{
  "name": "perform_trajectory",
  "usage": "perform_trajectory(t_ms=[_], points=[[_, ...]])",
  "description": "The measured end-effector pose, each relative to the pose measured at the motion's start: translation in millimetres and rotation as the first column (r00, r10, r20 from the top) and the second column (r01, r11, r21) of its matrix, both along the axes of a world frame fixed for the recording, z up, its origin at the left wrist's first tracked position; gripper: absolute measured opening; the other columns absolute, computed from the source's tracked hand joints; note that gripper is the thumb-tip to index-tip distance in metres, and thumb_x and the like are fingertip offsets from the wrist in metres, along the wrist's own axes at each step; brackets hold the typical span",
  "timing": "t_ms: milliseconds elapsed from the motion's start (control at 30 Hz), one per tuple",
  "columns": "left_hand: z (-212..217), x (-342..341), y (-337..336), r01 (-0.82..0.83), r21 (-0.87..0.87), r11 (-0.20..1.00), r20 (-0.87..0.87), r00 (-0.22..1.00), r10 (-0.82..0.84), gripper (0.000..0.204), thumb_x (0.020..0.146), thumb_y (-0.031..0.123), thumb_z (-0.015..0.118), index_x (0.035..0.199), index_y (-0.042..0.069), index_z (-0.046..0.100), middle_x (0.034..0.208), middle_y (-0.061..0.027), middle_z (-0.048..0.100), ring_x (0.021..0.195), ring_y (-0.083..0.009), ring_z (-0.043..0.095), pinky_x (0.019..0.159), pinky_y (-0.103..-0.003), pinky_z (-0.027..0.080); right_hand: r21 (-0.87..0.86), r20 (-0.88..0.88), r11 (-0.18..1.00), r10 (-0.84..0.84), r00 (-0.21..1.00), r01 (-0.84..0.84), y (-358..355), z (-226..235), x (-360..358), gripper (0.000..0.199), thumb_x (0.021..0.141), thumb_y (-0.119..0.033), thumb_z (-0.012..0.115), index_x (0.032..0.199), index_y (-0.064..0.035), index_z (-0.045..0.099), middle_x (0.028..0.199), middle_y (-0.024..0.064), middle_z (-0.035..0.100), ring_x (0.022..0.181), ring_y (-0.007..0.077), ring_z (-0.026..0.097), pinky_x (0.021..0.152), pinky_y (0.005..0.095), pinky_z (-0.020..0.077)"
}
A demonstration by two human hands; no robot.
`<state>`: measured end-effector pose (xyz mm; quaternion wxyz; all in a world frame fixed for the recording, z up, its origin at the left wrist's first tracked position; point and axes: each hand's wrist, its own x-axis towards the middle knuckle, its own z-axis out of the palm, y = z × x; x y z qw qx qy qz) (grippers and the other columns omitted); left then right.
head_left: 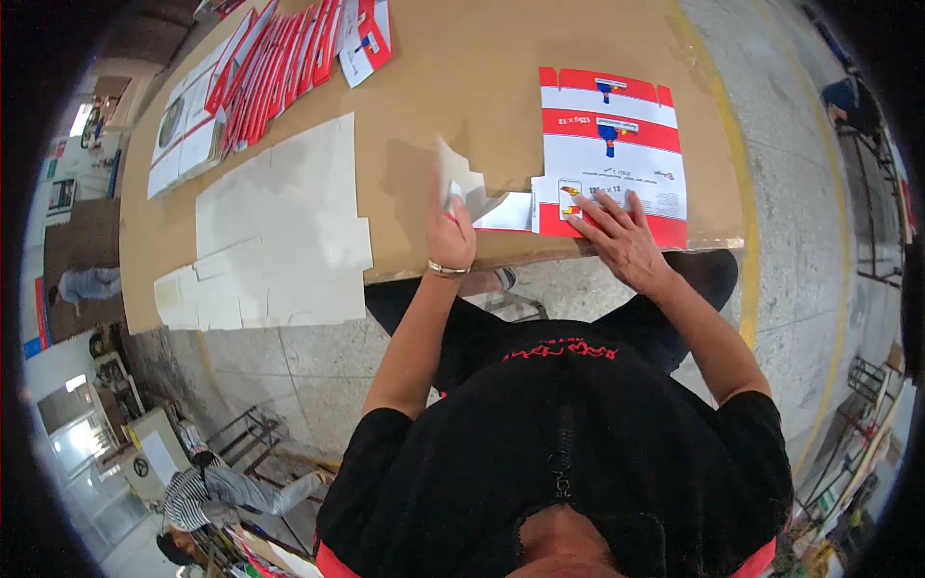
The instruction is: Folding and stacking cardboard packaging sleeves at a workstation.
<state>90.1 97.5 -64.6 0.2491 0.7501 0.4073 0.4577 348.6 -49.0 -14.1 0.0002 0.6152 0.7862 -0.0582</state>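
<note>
A flat red and white printed carton blank (612,154) lies on the brown table (462,67) in front of me. My right hand (621,231) presses flat on its near red edge, fingers spread. My left hand (450,226) is closed around the carton's white side flap (462,178), which is lifted and blurred above the table. A thin bracelet sits on my left wrist.
A fanned stack of red and white carton blanks (270,67) lies at the table's far left. Plain white blanks (279,222) lie face down at the near left, overhanging the edge. Other people are on the floor at the left and lower left. Metal racks stand at right.
</note>
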Motion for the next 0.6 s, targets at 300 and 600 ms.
perform_trajectory(t_ms=[300, 600], points=[[22.2, 12.8, -5.9, 0.539, 0.008, 0.842, -0.569, 0.695, -0.439, 0.069, 0.084, 0.032, 0.056, 0.145, 0.011, 0.032, 0.155, -0.0178, 0.016, 0.143, -0.0404, 0.014, 0.101, -0.073, 0.013, 0.061, -0.035, 0.998, -0.017, 0.999, 0.019, 8.1, 1.4, 3.5, 0.075, 0.083, 0.0, 0.049, 0.148, -0.0283, 0.025, 0.155, 0.0001, 0.02, 0.141, 0.0279, 0.023, 0.106, 0.0669, 0.0223], [14.8, 25.5, -7.5, 0.413, 0.049, 0.909, -0.796, 0.566, -0.215, 0.061, 0.09, 0.051, 0.046, 0.145, 0.028, 0.035, 0.155, -0.0157, 0.018, 0.141, -0.04, 0.017, 0.099, -0.074, 0.014, 0.039, 0.077, 0.999, 0.033, 0.997, -0.036, 2.5, -2.4, -1.8, 0.08, 0.08, -0.005, 0.057, 0.148, -0.0289, 0.024, 0.156, 0.0026, 0.017, 0.142, 0.0312, 0.018, 0.106, 0.0683, 0.0217]])
